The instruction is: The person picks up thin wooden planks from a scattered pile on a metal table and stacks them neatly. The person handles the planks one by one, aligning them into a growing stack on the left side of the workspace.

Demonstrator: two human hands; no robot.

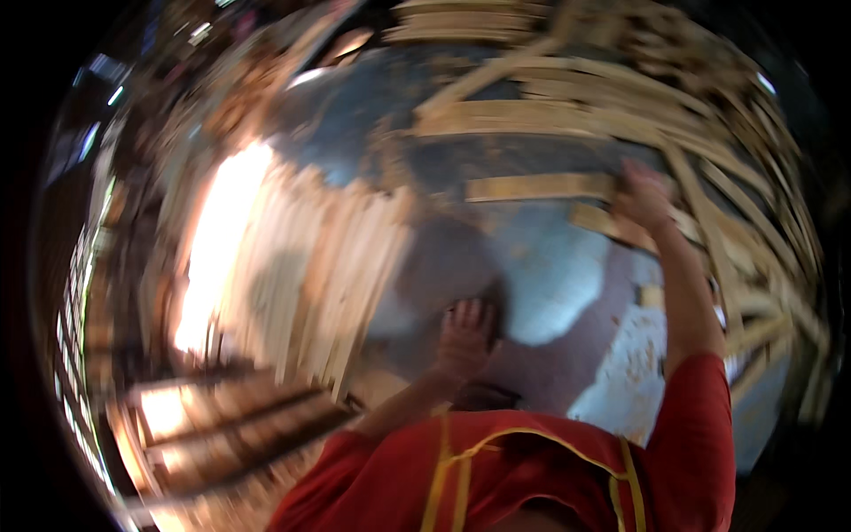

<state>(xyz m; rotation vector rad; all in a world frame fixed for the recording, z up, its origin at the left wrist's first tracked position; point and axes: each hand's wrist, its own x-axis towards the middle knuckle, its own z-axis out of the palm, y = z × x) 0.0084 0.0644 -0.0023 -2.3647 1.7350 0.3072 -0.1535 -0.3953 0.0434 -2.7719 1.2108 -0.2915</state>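
My left hand (467, 335) rests palm down with fingers stretched on the grey metal tabletop (545, 284), close to my body, and holds nothing that I can see. Farther off to the right, my right hand (643, 202) reaches out to the right end of a short pale wooden slat (536, 186). Motion smears its fingers, so whether they grip the slat does not show. Just below it lies a second short piece of wood (592, 219), partly covered by the hand.
Left of my left hand, a row of pale wooden slats (324, 266) lies side by side, brightly lit at its left edge. Long boards (532, 117) and crossed strips (709, 230) are piled at the far side and right. A wooden crate-like frame (230, 426) stands at lower left.
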